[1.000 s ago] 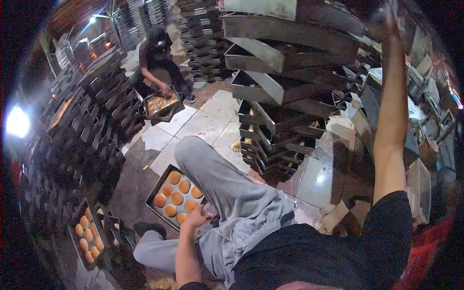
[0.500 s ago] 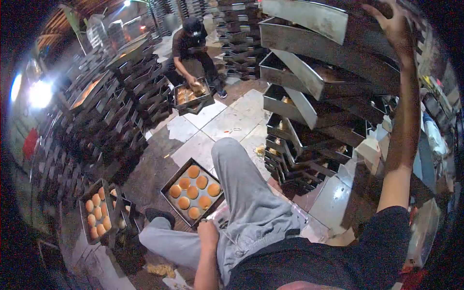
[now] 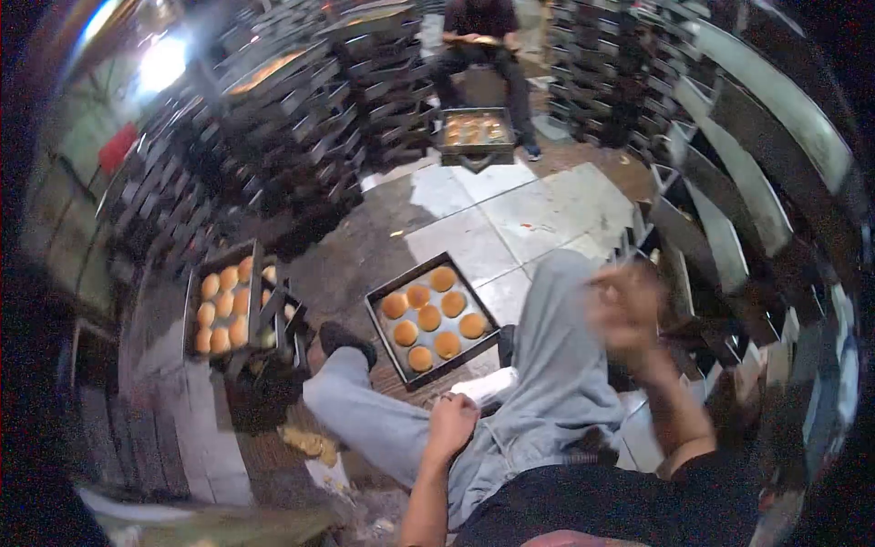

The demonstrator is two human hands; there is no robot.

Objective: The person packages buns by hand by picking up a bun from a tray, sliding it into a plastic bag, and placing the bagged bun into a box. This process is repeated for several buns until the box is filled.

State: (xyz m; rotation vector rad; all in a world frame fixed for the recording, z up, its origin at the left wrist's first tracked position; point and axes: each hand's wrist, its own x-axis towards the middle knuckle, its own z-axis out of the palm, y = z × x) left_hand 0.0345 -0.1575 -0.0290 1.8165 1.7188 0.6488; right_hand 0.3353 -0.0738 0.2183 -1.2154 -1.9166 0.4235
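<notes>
Tray point(image 3: 452, 325) of buns point(image 3: 429, 317) lies askew, one corner toward the left hand point(image 3: 454, 421).

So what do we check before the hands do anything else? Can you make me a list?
1. Tray flat on the floor: ok, it looks level beside the legs.
2. All the round buns inside its walls: ok, nine of them.
3. Left hand empty: cannot tell; it is right by a white thing.
4. Right hand empty: cannot tell, it is blurry near the raised knee.
5. Dark-covered foot out of the tray: ok, beside it.
6. Floor tidy: not ok, a yellowish scrap lies near the lower leg.
</notes>
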